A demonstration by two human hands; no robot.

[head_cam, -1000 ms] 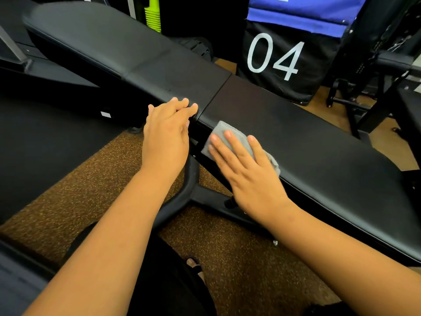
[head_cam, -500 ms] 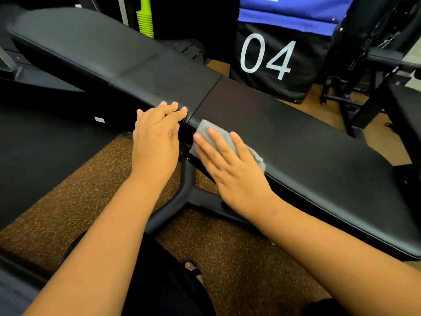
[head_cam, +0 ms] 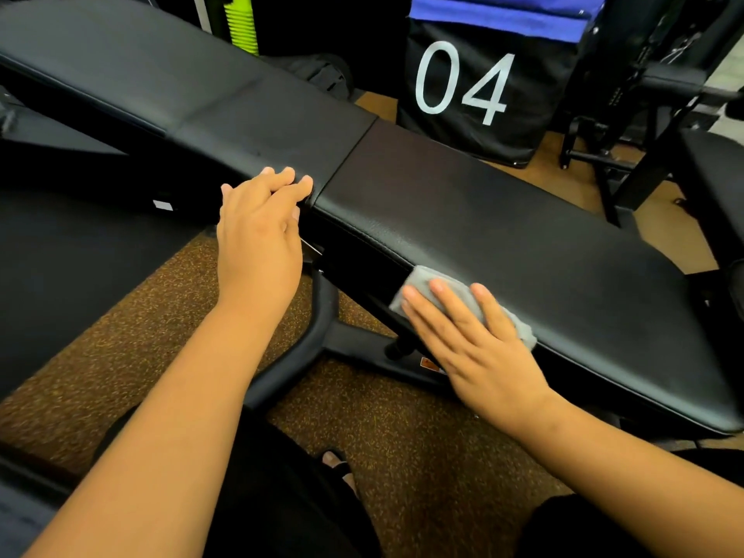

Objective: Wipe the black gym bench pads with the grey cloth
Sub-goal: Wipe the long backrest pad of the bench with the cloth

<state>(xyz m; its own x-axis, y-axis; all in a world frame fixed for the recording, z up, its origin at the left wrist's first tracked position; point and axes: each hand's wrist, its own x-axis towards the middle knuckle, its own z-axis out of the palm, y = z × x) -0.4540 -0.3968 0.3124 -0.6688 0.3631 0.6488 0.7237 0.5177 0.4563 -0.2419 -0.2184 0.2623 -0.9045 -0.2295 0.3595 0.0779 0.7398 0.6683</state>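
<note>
Your right hand [head_cam: 479,348] lies flat with straight fingers, so its grip is wide, pressing the small grey folded cloth [head_cam: 426,281] against the near edge of the long black vinyl seat pad [head_cam: 543,251]; the cloth peeks out ahead of your fingertips and past the far side of your palm. Your left hand [head_cam: 259,231] is also loosely spread, fingertips resting on the near edge of the black vinyl back pad [head_cam: 225,110], just beside the seam where the two pads meet. The cloth looks thin, soft and light, so it probably bunches or slips out if you only push it; keep the whole palm on it rather than pinching a corner. The padded surface seems smooth, slightly grained and firm with some give, so the cloth should glide easily. The rolled edge below your grip likely needs the cloth wrapped over it with your fingers.
</note>
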